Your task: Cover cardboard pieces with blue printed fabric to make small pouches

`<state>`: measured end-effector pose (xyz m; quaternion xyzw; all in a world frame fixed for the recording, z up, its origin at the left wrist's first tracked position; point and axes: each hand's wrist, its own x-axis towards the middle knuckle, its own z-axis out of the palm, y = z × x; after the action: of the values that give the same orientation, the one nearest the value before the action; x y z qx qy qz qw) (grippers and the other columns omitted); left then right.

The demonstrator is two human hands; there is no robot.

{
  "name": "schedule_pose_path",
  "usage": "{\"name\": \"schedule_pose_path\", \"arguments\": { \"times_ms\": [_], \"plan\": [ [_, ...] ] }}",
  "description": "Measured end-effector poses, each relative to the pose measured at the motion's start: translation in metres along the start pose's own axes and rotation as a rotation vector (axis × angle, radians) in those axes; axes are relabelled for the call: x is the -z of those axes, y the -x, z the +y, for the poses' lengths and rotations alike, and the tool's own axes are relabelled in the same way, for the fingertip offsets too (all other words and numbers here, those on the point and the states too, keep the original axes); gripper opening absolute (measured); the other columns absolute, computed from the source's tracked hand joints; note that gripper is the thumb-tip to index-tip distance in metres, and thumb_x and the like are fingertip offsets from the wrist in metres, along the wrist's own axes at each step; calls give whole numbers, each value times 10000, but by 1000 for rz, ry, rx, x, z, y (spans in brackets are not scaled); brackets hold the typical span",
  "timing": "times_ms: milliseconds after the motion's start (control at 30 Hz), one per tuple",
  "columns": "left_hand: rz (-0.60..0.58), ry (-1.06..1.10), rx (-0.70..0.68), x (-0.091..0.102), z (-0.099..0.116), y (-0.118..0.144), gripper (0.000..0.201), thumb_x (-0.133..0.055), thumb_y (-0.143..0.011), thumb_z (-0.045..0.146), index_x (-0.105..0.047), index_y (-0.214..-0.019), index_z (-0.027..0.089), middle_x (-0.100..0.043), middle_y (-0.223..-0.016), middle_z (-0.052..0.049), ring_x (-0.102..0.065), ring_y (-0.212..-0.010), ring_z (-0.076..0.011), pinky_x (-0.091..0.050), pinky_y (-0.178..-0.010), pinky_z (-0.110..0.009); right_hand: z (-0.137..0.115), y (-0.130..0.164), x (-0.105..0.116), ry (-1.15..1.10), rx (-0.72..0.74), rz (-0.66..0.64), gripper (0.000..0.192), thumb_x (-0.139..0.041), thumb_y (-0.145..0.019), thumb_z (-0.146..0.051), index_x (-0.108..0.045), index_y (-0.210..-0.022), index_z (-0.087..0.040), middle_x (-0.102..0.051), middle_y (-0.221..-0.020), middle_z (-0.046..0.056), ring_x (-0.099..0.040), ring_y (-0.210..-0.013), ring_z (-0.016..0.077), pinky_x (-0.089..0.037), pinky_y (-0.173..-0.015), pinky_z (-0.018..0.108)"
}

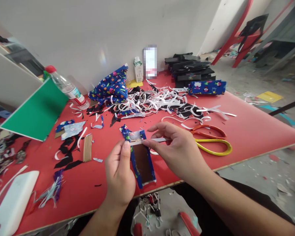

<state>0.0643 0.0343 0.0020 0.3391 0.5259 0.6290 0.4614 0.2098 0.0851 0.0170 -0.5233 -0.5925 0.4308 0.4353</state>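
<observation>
Brown panel (143, 164), blue printed edging (137, 170) down 2 long sides; white strip (137, 143) across upper end. Left hand (120, 172) pinches both, right hand (175, 147) pinches strip.

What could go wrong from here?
The narrow white strip, held across the blue-patterned, brown-centred rectangular piece by left hand and right hand, could slip crooked. The right hand could knock the orange-and-yellow-handled scissors close beside it. Loose curled white strips heaped behind might get mixed in.
</observation>
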Motion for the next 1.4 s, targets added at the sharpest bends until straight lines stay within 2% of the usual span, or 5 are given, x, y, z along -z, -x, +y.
{"name": "schedule_pose_path", "arguments": {
  "times_ms": [233,567,833,1100,1400],
  "plan": [
    [-47,62,118,2,-1,-2,293,-830,-877,403,-776,-1071,190,-803,-988,-81,-767,-823,-208,-619,-733,-298,1,-2,1,126,49,-112,73,-778,-893,-288,-828,-928,-248,-822,-910,40,-735,-892,256,-514,-755,387],
    [-119,-7,109,4,-1,-9,233,-842,-882,368,-803,-1042,203,-818,-1001,-50,-754,-918,-188,-604,-851,-290,-1,-2,8,215,172,-154,111,-756,-926,-220,-810,-835,-254,-804,-816,4,-688,-793,206,-477,-706,342],
    [47,-268,-20,4,5,-7,223,-836,-875,395,-819,-973,195,-802,-853,-14,-692,-726,-127,-579,-700,-221,4,8,1,351,583,39,97,-752,-968,-228,-801,-1046,-196,-824,-846,9,-647,-686,178,-499,-703,338],
    [-202,-72,136,16,-1,-18,213,-849,-870,409,-821,-957,216,-787,-922,-20,-679,-861,-147,-567,-812,-249,5,5,9,354,637,-44,69,-706,-984,-173,-711,-917,-186,-767,-809,5,-583,-735,188,-469,-714,329],
    [-149,-148,130,15,0,-15,303,-889,-806,440,-778,-805,158,-673,-739,-3,-601,-696,-114,-526,-658,-210,12,1,10,514,792,-123,112,-607,-1052,-225,-621,-945,-194,-708,-840,41,-507,-759,213,-407,-708,355]
  ]
}}
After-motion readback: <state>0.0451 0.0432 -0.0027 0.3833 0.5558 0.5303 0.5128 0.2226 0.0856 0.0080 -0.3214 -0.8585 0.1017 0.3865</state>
